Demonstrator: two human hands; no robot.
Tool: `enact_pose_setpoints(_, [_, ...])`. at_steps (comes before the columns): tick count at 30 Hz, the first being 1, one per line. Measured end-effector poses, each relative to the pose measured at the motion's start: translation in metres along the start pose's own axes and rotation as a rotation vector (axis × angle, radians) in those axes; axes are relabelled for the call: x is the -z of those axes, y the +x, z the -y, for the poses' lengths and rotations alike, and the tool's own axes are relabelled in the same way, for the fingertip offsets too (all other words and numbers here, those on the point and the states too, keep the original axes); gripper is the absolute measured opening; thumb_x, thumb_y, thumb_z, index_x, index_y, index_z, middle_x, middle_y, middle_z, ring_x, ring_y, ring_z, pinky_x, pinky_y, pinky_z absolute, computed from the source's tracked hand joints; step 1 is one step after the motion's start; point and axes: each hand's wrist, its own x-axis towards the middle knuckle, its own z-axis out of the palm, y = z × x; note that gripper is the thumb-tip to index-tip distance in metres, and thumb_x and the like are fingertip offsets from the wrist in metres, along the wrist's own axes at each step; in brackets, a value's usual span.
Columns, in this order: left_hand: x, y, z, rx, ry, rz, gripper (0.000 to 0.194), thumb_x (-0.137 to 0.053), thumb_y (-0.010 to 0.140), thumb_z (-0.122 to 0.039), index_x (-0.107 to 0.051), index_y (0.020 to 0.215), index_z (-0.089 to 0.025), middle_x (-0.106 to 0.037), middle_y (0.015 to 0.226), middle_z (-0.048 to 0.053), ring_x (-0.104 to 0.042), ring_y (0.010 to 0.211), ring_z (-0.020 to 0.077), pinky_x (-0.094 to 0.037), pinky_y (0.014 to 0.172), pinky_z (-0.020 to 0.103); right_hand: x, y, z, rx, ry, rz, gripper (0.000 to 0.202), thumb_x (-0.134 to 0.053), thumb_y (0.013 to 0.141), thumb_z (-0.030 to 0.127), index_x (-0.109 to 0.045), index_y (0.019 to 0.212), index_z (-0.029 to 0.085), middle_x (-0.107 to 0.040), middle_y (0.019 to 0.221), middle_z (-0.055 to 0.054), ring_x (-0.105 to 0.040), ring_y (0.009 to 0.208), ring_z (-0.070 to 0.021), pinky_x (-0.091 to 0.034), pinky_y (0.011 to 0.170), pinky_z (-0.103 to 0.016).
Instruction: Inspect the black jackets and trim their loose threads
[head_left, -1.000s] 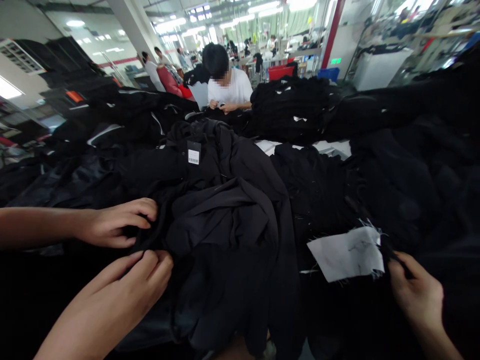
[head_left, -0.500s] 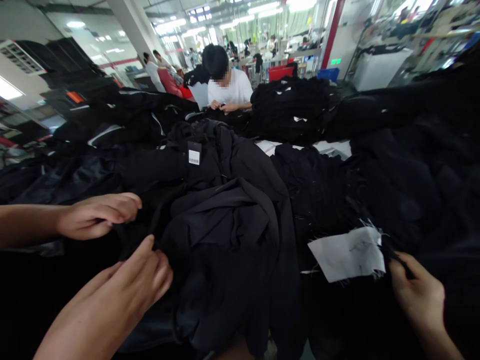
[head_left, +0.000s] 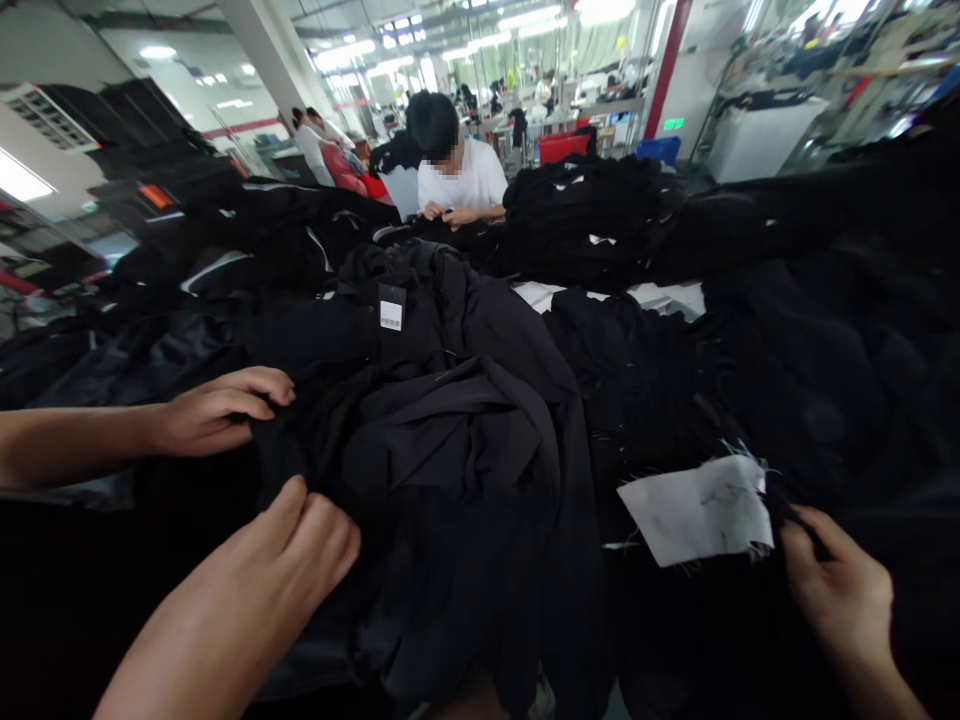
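Note:
My left hand (head_left: 300, 545) comes in from the lower left, thumb and fingers closed on a fold of black cloth (head_left: 279, 455). A further hand (head_left: 217, 410) reaches from the left edge, its fingers on the same cloth; its owner is out of view. At the right, my right hand (head_left: 840, 580) is closed on a narrow dark strip of cloth. Beside it lies a white fabric scrap (head_left: 697, 510) with frayed edges and dark marks. Between the hands spreads a black garment (head_left: 480, 430) with a barcoded hang tag (head_left: 391, 308).
Heaps of black garments (head_left: 585, 215) cover the work surface. Across it sits a person in a white shirt (head_left: 476, 175), both hands on dark cloth. Behind are a red bin (head_left: 562, 148), a blue bin (head_left: 658, 150) and a white container (head_left: 765, 140).
My left hand and the further hand have moved slightly right with the black cloth, which now shows more spread between them. My right hand and the white scrap stay nearly still.

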Motion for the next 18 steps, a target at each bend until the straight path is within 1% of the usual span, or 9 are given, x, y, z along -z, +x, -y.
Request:
enact_pose_setpoints(3, [-0.003, -0.004, 0.001, -0.143, 0.240, 0.263, 0.036, -0.046, 0.077, -0.015, -0.070, 0.102, -0.025, -0.059, 0.087, 0.010, -0.059, 0.115, 0.0289, -0.017, 0.116, 0.060, -0.001, 0.001, -0.003, -0.003, 0.000, 0.000, 0.050, -0.050, 0.070, 0.050, -0.070, 0.096, 0.012, -0.071, 0.081, -0.008, -0.049, 0.042, -0.0118, -0.042, 0.046, -0.024])
enact_pose_setpoints(5, [-0.005, -0.004, -0.002, -0.292, 0.499, 0.354, 0.043, -0.032, 0.083, -0.011, -0.070, 0.100, -0.024, -0.057, 0.087, 0.010, -0.059, 0.114, 0.0269, -0.024, 0.113, 0.062, -0.001, 0.001, -0.005, 0.001, -0.010, -0.011, 0.051, -0.050, 0.069, 0.050, -0.070, 0.095, 0.012, -0.071, 0.081, -0.008, -0.050, 0.043, -0.0126, -0.042, 0.047, -0.025])
enact_pose_setpoints(6, [-0.007, -0.003, -0.006, -0.408, 0.687, 0.409, 0.047, -0.027, 0.084, -0.008, -0.070, 0.097, -0.022, -0.056, 0.087, 0.011, -0.061, 0.112, 0.0262, -0.028, 0.111, 0.062, -0.002, 0.001, -0.005, 0.004, -0.011, -0.014, 0.052, -0.050, 0.069, 0.051, -0.070, 0.095, 0.011, -0.071, 0.082, -0.009, -0.051, 0.044, -0.0131, -0.043, 0.048, -0.025])
enact_pose_setpoints(7, [-0.008, -0.002, -0.011, -0.542, 0.931, 0.466, 0.048, -0.025, 0.083, -0.005, -0.070, 0.095, -0.021, -0.056, 0.086, 0.011, -0.062, 0.108, 0.0258, -0.033, 0.109, 0.062, -0.002, 0.002, -0.005, 0.007, -0.010, -0.016, 0.053, -0.049, 0.069, 0.051, -0.071, 0.096, 0.011, -0.071, 0.084, -0.009, -0.052, 0.045, -0.0135, -0.044, 0.049, -0.025])
enact_pose_setpoints(9, [-0.013, 0.001, -0.025, -0.807, 1.551, 0.608, 0.042, -0.032, 0.083, -0.005, -0.069, 0.096, -0.018, -0.058, 0.089, 0.010, -0.064, 0.104, 0.0249, -0.040, 0.106, 0.059, -0.002, 0.001, -0.005, 0.009, -0.004, -0.014, 0.055, -0.049, 0.069, 0.052, -0.071, 0.097, 0.010, -0.071, 0.088, -0.011, -0.053, 0.046, -0.0140, -0.045, 0.050, -0.025])
enact_pose_setpoints(11, [-0.018, 0.005, -0.041, -1.026, 2.170, 0.818, 0.036, -0.043, 0.083, -0.010, -0.066, 0.110, -0.017, -0.060, 0.095, 0.010, -0.064, 0.104, 0.0246, -0.047, 0.101, 0.056, -0.002, 0.001, -0.005, -0.002, 0.005, -0.002, 0.056, -0.048, 0.069, 0.052, -0.070, 0.098, 0.010, -0.072, 0.088, -0.011, -0.053, 0.046, -0.0140, -0.044, 0.049, -0.025])
enact_pose_setpoints(13, [-0.024, 0.008, -0.053, -1.187, 2.562, 1.041, 0.041, -0.049, 0.085, -0.016, -0.057, 0.124, -0.018, -0.061, 0.101, 0.011, -0.064, 0.104, 0.0241, -0.053, 0.095, 0.053, -0.002, 0.001, -0.005, -0.012, 0.010, 0.000, 0.057, -0.049, 0.068, 0.052, -0.070, 0.099, 0.009, -0.072, 0.087, -0.011, -0.052, 0.044, -0.0138, -0.044, 0.047, -0.026])
enact_pose_setpoints(15, [-0.029, 0.011, -0.060, -1.301, 2.714, 1.156, 0.041, -0.046, 0.088, -0.019, -0.052, 0.129, -0.017, -0.061, 0.103, 0.012, -0.065, 0.104, 0.0231, -0.057, 0.091, 0.050, -0.002, 0.002, -0.004, -0.003, 0.011, -0.013, 0.058, -0.049, 0.067, 0.052, -0.070, 0.098, 0.009, -0.072, 0.087, -0.012, -0.051, 0.043, -0.0136, -0.043, 0.047, -0.026])
enact_pose_setpoints(18, [-0.033, 0.014, -0.064, -1.309, 2.810, 1.138, 0.038, -0.040, 0.092, -0.017, -0.052, 0.127, -0.016, -0.060, 0.102, 0.012, -0.065, 0.104, 0.0211, -0.059, 0.090, 0.045, -0.001, 0.002, -0.001, 0.011, 0.012, 0.004, 0.054, -0.048, 0.069, 0.051, -0.070, 0.097, 0.010, -0.071, 0.083, -0.010, -0.050, 0.042, -0.0128, -0.042, 0.046, -0.025])
